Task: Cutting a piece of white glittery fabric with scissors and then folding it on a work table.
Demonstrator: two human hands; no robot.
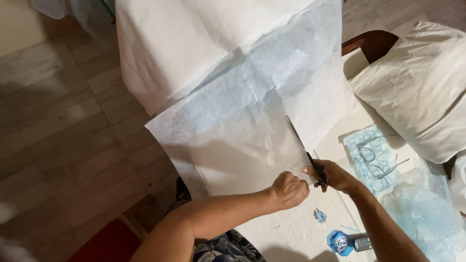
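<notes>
My right hand (335, 175) grips the black handles of a pair of scissors (300, 141), whose long blades point up and away into a large sheet of thin white paper (233, 140). The sheet hangs over the table's near-left edge, and pale blue fabric (272, 77) shows through its upper part. My left hand (289, 190) is closed on the sheet's lower edge, right beside the scissor handles. A second, thicker white sheet (179, 43) lies folded at the top.
A white table (335, 140) carries a blue lace piece with metal clips (374, 157), glittery blue tulle (427, 218), a small blue pin box (340, 242) and a small blue scrap (320, 216). A cream cushion (422, 87) lies at right. Wooden floor (63, 136) spreads left.
</notes>
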